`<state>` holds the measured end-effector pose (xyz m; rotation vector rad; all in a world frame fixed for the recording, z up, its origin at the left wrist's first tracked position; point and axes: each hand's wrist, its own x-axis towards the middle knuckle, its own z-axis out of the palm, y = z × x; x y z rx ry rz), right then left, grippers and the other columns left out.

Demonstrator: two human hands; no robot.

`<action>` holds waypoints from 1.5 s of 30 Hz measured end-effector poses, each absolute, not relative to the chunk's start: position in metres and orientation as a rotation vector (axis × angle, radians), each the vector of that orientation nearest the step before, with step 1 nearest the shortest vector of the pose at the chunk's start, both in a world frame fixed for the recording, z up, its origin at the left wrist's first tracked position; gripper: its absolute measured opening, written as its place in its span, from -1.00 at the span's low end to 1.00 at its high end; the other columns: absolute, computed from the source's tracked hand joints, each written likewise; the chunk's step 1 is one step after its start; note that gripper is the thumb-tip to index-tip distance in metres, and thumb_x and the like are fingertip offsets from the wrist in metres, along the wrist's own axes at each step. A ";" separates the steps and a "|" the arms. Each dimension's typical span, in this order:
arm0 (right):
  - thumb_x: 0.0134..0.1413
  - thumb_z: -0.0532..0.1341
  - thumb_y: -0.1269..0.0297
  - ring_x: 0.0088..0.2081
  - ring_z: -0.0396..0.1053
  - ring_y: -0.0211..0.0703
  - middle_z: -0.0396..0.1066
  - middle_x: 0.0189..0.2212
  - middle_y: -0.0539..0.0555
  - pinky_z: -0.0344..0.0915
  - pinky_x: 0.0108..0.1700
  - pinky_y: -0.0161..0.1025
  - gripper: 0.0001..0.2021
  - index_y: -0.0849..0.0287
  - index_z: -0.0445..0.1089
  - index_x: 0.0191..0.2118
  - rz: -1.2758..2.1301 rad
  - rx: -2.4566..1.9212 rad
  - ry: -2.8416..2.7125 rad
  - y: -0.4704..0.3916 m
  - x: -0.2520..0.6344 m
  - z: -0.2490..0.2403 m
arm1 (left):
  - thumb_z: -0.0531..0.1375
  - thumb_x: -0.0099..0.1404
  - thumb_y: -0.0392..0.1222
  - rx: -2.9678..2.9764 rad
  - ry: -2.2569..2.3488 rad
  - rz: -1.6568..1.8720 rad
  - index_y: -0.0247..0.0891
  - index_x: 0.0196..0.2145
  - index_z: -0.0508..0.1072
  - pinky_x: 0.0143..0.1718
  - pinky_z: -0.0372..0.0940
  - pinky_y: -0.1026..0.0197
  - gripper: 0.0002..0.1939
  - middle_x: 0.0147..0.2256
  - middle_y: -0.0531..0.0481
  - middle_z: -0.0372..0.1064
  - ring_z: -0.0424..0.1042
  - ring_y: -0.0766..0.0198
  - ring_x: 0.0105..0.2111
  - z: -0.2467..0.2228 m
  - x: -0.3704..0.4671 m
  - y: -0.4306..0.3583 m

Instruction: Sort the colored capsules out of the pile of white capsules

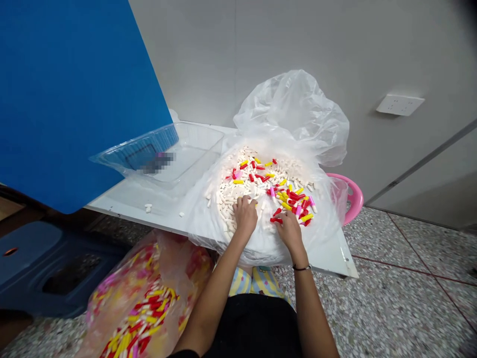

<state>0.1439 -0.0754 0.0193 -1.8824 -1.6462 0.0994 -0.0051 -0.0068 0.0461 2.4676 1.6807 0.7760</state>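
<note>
My left hand [246, 215] reaches into a heap of small white pieces [227, 201], its fingers curled down among them. What those fingertips hold, if anything, is hidden. At the fingertips of my right hand [289, 229] is a small red tube [276, 220], and the fingers look closed on it. Just beyond that hand lies a loose pile of red, yellow and pink tubes [294, 196], some with white ends. More coloured tubes are scattered over the white pieces farther back. All of this rests on a spread-open clear plastic bag [294, 117].
A clear plastic tray [197, 171] stands left on the white table [130, 201], with a blurred item in it. Below is a bag of coloured tubes [149, 303] beside a dark blue stool [33, 268]. A pink rim [357, 199] shows at the right; a blue panel [74, 99] stands left.
</note>
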 end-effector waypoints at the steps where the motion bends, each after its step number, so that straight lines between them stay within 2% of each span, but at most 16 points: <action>1: -0.02 0.07 0.47 -0.15 0.27 0.01 0.29 -0.26 0.18 0.25 -0.13 -0.08 -0.81 0.17 0.39 -0.30 0.103 -1.858 -1.625 -0.076 0.144 0.020 | 0.04 0.23 -0.38 2.461 1.685 0.768 -0.14 -0.20 0.46 -0.17 0.10 0.03 -0.71 -0.08 -0.11 0.28 0.19 0.06 -0.07 0.046 -0.004 -0.004; 5: 0.07 0.08 0.31 -0.27 0.32 -0.06 0.35 -0.29 0.13 0.28 -0.23 -0.10 -0.84 0.18 0.27 -0.21 0.214 -1.732 -1.351 -0.079 0.148 0.026 | 0.02 0.25 -0.37 2.351 1.821 0.777 -0.14 -0.24 0.50 -0.18 0.09 0.02 -0.71 -0.12 -0.15 0.29 0.19 0.04 -0.11 0.050 -0.010 0.014; 8: 0.05 0.14 0.18 -0.40 0.35 -0.17 0.35 -0.36 0.06 0.30 -0.36 -0.19 -0.77 0.18 0.20 -0.20 0.329 -1.538 -0.996 -0.080 0.150 0.034 | 0.00 0.23 -0.40 2.301 1.933 0.792 -0.13 -0.26 0.52 -0.18 0.09 0.01 -0.67 -0.14 -0.16 0.29 0.19 0.03 -0.11 0.056 -0.017 0.028; 11: 0.01 0.19 0.19 -0.53 0.33 -0.28 0.35 -0.41 -0.02 0.30 -0.45 -0.27 -0.69 0.16 0.15 -0.14 0.420 -1.341 -0.781 -0.081 0.149 0.045 | 0.00 0.22 -0.41 2.340 1.963 0.725 -0.15 -0.29 0.53 -0.18 0.10 0.01 -0.66 -0.17 -0.18 0.29 0.19 0.00 -0.10 0.060 -0.021 0.033; 14: -0.02 0.21 0.19 -0.61 0.30 -0.34 0.38 -0.42 -0.05 0.29 -0.50 -0.31 -0.63 0.15 0.14 -0.09 0.469 -1.247 -0.736 -0.084 0.145 0.056 | 0.06 0.24 -0.25 2.445 1.883 0.588 -0.22 -0.31 0.52 -0.15 0.12 -0.01 -0.78 -0.16 -0.21 0.28 0.20 -0.04 -0.10 0.061 -0.017 0.026; 17: -0.02 0.21 0.19 -0.61 0.31 -0.33 0.38 -0.46 -0.06 0.31 -0.51 -0.31 -0.64 0.16 0.18 -0.10 0.471 -1.214 -0.739 -0.086 0.142 0.063 | 0.14 0.21 -0.08 2.491 1.859 0.456 -0.28 -0.30 0.50 -0.10 0.12 -0.03 -0.76 -0.12 -0.24 0.26 0.19 -0.08 -0.06 0.061 -0.011 0.019; 22: -0.02 0.22 0.20 -0.60 0.32 -0.33 0.37 -0.48 -0.06 0.31 -0.51 -0.31 -0.68 0.18 0.23 -0.13 0.444 -1.178 -0.735 -0.090 0.142 0.069 | 0.10 0.24 -0.19 2.469 1.920 0.401 -0.30 -0.27 0.49 -0.09 0.12 0.01 -0.79 -0.11 -0.23 0.26 0.16 -0.04 -0.03 0.060 -0.009 0.022; 27: -0.01 0.23 0.22 -0.60 0.33 -0.32 0.39 -0.48 -0.05 0.31 -0.53 -0.31 -0.67 0.18 0.24 -0.11 0.464 -1.116 -0.708 -0.092 0.139 0.075 | 0.02 0.32 -0.12 2.509 1.778 0.646 -0.21 -0.21 0.45 -0.10 0.11 0.05 -0.76 -0.08 -0.14 0.27 0.18 0.09 -0.05 0.063 -0.019 0.017; 30: -0.02 0.23 0.21 -0.61 0.32 -0.33 0.40 -0.48 -0.05 0.30 -0.54 -0.32 -0.68 0.18 0.24 -0.13 0.506 -1.088 -0.738 -0.092 0.132 0.080 | 0.09 0.27 -0.07 2.578 1.692 0.615 -0.20 -0.20 0.44 -0.08 0.10 0.00 -0.77 -0.09 -0.13 0.27 0.17 0.05 -0.04 0.063 -0.021 0.011; 35: -0.02 0.23 0.21 -0.62 0.31 -0.34 0.44 -0.45 -0.01 0.29 -0.55 -0.33 -0.69 0.20 0.25 -0.15 0.541 -1.098 -0.755 -0.091 0.125 0.083 | 0.17 0.17 -0.10 2.555 1.754 0.375 -0.27 -0.17 0.44 -0.05 0.12 -0.04 -0.71 -0.01 -0.22 0.24 0.17 -0.03 -0.01 0.054 -0.023 0.012; 38: -0.01 0.24 0.21 -0.63 0.30 -0.34 0.44 -0.46 -0.01 0.28 -0.56 -0.33 -0.70 0.19 0.26 -0.16 0.538 -1.080 -0.746 -0.092 0.127 0.082 | 0.14 0.21 -0.09 2.561 1.762 0.443 -0.24 -0.17 0.45 -0.04 0.11 -0.04 -0.73 0.01 -0.20 0.22 0.14 -0.02 0.02 0.050 -0.024 0.015; 41: -0.02 0.24 0.21 -0.62 0.29 -0.34 0.43 -0.46 -0.02 0.27 -0.56 -0.33 -0.70 0.19 0.26 -0.16 0.543 -1.076 -0.741 -0.094 0.129 0.080 | 0.11 0.25 -0.12 2.545 1.745 0.494 -0.19 -0.19 0.47 -0.07 0.11 -0.04 -0.78 -0.06 -0.15 0.27 0.17 0.02 -0.01 0.050 -0.026 0.015; 45: -0.02 0.24 0.21 -0.63 0.29 -0.34 0.42 -0.47 -0.03 0.26 -0.56 -0.33 -0.70 0.19 0.26 -0.15 0.557 -1.089 -0.751 -0.094 0.129 0.080 | 0.16 0.19 -0.15 2.559 1.709 0.591 -0.15 -0.15 0.44 -0.04 0.09 -0.04 -0.75 -0.02 -0.14 0.23 0.15 0.03 0.01 0.053 -0.029 0.012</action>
